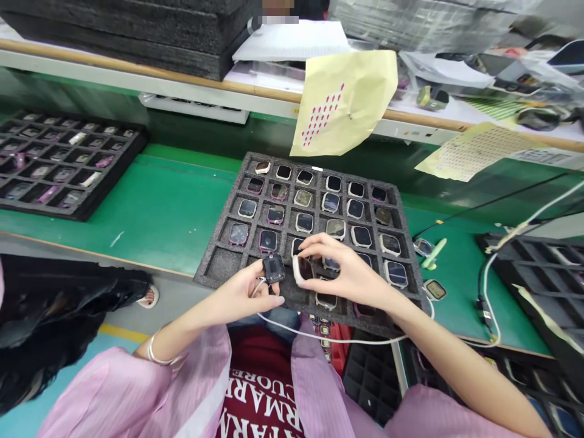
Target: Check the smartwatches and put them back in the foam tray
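My left hand (249,293) is closed on a small black square device (274,268) with a white cable (319,338) running from it. Thumb and fingers of my right hand (344,267) grip a smartwatch (303,270) with a pale case and dark screen, held tilted just right of the black device. The two are close but apart. Beneath both hands lies a dark foam tray (219,243) with square compartments. Most visible compartments hold watches with pale or purple cases, such as a purple one (268,240). My hands hide some of the front compartments.
Another foam tray of parts (82,210) sits on the green bench (155,201) at left; a further tray (524,267) is at right. A loose watch (434,290) and a green tool (434,253) lie right. Yellow paper (347,103) hangs from the shelf. Someone stands at left.
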`<state>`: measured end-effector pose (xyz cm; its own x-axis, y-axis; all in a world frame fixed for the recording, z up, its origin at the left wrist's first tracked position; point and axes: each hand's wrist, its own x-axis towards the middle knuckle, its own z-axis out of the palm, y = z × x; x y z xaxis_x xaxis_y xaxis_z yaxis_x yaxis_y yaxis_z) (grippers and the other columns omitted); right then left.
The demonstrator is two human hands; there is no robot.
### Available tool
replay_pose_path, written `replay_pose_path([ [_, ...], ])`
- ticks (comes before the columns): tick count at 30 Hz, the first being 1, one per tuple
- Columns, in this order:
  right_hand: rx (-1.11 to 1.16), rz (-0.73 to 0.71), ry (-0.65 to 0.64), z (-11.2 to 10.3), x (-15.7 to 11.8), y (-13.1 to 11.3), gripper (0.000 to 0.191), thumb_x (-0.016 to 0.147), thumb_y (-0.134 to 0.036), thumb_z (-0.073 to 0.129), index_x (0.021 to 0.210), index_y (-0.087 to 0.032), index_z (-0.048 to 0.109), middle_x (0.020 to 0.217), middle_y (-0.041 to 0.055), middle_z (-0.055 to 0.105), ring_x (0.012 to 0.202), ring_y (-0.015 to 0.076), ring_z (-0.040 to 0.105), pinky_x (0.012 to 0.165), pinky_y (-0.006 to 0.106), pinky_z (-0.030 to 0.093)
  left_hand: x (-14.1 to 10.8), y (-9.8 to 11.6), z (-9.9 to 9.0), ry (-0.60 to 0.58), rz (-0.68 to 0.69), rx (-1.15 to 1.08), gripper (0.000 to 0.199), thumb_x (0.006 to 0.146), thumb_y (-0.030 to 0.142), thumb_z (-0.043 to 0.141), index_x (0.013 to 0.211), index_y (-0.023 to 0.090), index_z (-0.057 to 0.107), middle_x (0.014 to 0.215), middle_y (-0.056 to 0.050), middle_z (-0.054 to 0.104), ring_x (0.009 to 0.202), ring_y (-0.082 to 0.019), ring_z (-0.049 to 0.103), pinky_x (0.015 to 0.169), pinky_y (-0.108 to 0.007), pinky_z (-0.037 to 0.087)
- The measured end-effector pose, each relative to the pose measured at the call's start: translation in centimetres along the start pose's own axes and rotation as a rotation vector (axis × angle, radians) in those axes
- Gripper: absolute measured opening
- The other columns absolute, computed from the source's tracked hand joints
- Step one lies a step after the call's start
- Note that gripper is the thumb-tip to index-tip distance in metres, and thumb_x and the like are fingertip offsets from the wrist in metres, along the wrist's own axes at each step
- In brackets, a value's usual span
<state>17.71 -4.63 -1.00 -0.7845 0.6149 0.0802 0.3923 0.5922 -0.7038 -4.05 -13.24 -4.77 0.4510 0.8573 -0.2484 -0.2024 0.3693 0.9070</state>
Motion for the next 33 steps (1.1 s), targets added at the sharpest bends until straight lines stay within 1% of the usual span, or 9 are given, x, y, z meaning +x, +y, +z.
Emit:
replay_pose_path([
  [3,0.042,-0.055,0.098,-0.6,0.0,-0.7,0.032,0.078,-0.027,0.074,0.107,-0.021,0.061,0.114,0.0087,0.057,0.107,0.0241,0.059,0.093,0.039,0.049,0.4,0.2,0.2,-0.041,-0.023,0.022,0.034,0.079,0.022,0.07,0.106,0.016,0.051,0.083,0.002,0.05,0.059,-0.006,0.037,0.052,-0.021,0.029],
  [7,-0.114,-0.145,0.045,0.8,0.1,-1.5,0.035,0.083,-0.027,0.069,0.115,-0.019,0.056,0.117,0.0118,0.059,0.109,0.0267,0.058,0.091,0.042,0.05,1.1,0.2,0.7,-0.081,-0.018,0.009,0.043,0.078,0.023,0.072,0.114,0.016,0.051,0.083,0.002,0.051,0.065,-0.008,0.043,0.058,-0.022,0.036],
  [9,-0.205,-0.189,0.017,1.5,0.1,-1.4,0.035,0.086,-0.029,0.066,0.117,-0.017,0.054,0.114,0.0126,0.062,0.106,0.0277,0.059,0.09,0.044,0.049,1.3,0.0,1.0,-0.052,-0.002,0.021,0.04,0.081,0.027,0.07,0.115,0.016,0.052,0.083,0.001,0.052,0.067,-0.009,0.046,0.06,-0.022,0.039],
  [12,-0.267,-0.224,0.006,1.9,-0.1,-1.2,0.034,0.091,-0.03,0.061,0.12,-0.014,0.053,0.113,0.0138,0.065,0.103,0.0272,0.061,0.088,0.044,0.049,1.5,-0.5,1.5,0.03,0.014,0.058,0.031,0.086,0.033,0.063,0.11,0.016,0.054,0.078,0.002,0.054,0.062,-0.009,0.047,0.058,-0.022,0.04],
  [15,-0.254,-0.214,0.001,1.9,-0.3,-1.0,0.036,0.09,-0.03,0.062,0.121,-0.015,0.052,0.114,0.0131,0.065,0.103,0.0263,0.061,0.087,0.043,0.049,1.6,-1.0,1.8,0.089,0.026,0.059,0.026,0.088,0.035,0.06,0.103,0.015,0.054,0.074,0.002,0.056,0.061,-0.01,0.052,0.058,-0.023,0.042],
  [19,-0.161,-0.187,-0.027,2.4,-0.5,-0.7,0.038,0.087,-0.032,0.068,0.119,-0.017,0.053,0.109,0.0091,0.067,0.099,0.0246,0.062,0.086,0.04,0.048,1.4,-1.3,1.8,0.078,0.061,0.056,0.026,0.088,0.032,0.06,0.103,0.012,0.056,0.078,-0.002,0.058,0.071,-0.014,0.058,0.067,-0.025,0.045],
  [25,-0.041,-0.177,0.059,3.4,-1.1,-0.3,0.037,0.082,-0.034,0.073,0.111,-0.019,0.057,0.106,0.007,0.069,0.097,0.0228,0.063,0.088,0.039,0.047,0.9,-1.4,1.7,0.046,0.032,0.097,0.025,0.087,0.033,0.059,0.098,0.011,0.056,0.076,-0.001,0.054,0.068,-0.014,0.053,0.066,-0.026,0.043],
  [28,-0.04,-0.144,0.065,3.6,-1.2,-0.5,0.035,0.08,-0.033,0.074,0.108,-0.02,0.059,0.101,0.0055,0.07,0.093,0.0225,0.064,0.085,0.039,0.048,0.9,-1.4,1.6,0.023,0.032,0.132,0.027,0.088,0.036,0.057,0.1,0.011,0.057,0.075,-0.001,0.054,0.068,-0.015,0.052,0.067,-0.028,0.043],
  [33,-0.074,-0.139,0.086,3.8,-1.4,-0.7,0.036,0.077,-0.031,0.075,0.108,-0.019,0.059,0.098,0.0044,0.07,0.09,0.0207,0.064,0.083,0.037,0.048,0.9,-1.6,1.6,0.012,0.037,0.159,0.029,0.089,0.036,0.056,0.105,0.012,0.057,0.082,-0.002,0.054,0.071,-0.016,0.052,0.068,-0.029,0.043],
])
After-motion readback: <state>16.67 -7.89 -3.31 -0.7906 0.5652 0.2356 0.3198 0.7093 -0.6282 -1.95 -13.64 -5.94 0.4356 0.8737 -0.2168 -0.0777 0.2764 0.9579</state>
